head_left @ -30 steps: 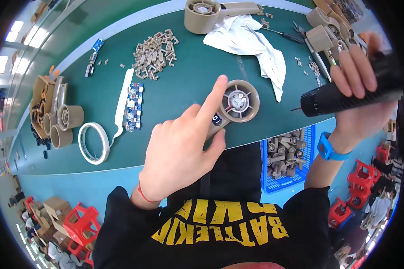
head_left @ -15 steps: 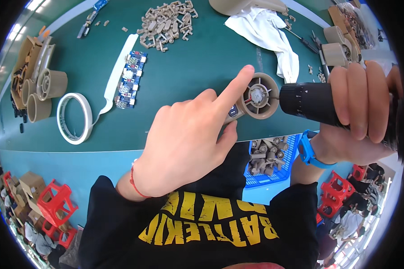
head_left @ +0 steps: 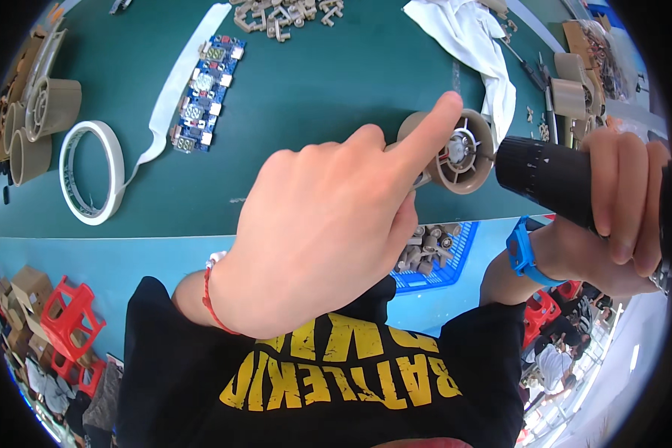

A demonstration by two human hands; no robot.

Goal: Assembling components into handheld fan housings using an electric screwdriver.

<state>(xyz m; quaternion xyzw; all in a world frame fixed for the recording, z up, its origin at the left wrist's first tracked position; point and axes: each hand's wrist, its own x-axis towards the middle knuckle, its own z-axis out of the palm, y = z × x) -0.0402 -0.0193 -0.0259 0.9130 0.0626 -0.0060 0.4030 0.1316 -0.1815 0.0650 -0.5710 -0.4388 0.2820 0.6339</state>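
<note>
My left hand (head_left: 328,224) grips a beige round fan housing (head_left: 481,175) just above the table's near edge. Its index finger stretches along the housing's side; the thumb is tucked underneath. Spokes and a silvery hub show inside the open face, with a bit of red wire. In my right hand (head_left: 627,201) is a black power screwdriver (head_left: 541,175) with a ringed collar, its fingers wrapped round the body. The bit points left into the housing's rim; whether it touches a screw I cannot tell. Part of the housing lies hidden behind my left hand.
Blue circuit boards (head_left: 205,93) lie left of centre beside a white tape strip and tape roll (head_left: 71,175). Small beige parts (head_left: 287,15) are heaped at the back. A white cloth (head_left: 467,37) lies back right. More housings stand at both sides. Below the edge sits a blue basket (head_left: 444,278).
The view has shifted, so the table things sit higher and farther left. Both hands, the housing and the screwdriver appear farther right; the bit stays at the housing. Both grips are kept.
</note>
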